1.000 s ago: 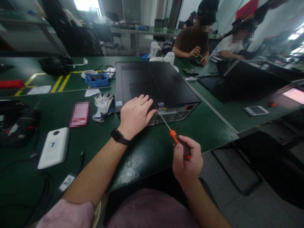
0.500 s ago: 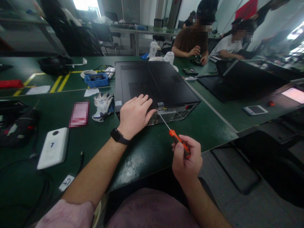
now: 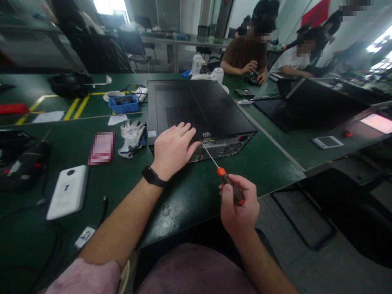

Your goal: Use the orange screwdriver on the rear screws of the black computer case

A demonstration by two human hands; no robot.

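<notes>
A black computer case [image 3: 202, 110] lies flat on the green table [image 3: 251, 163], its rear panel facing me. My left hand [image 3: 173, 149] rests flat on the near corner of its top cover, fingers stretched out; a dark watch sits on that wrist. My right hand [image 3: 239, 208] is closed around the orange-and-black handle of a screwdriver [image 3: 225, 179]. The thin shaft runs up and left, and its tip touches the case's rear edge just beside my left fingertips.
White work gloves [image 3: 133, 136], a blue tray [image 3: 124, 104], a white device [image 3: 67, 191] and cables lie to the left. A second dark case [image 3: 309, 108] and a small white phone [image 3: 327, 142] are on the right. Two people sit at the far side. The table's edge is near my lap.
My right hand has shifted its grip slightly on the screwdriver handle, as if turning it. The tip stays at the case's rear edge, and my left hand has not moved.
</notes>
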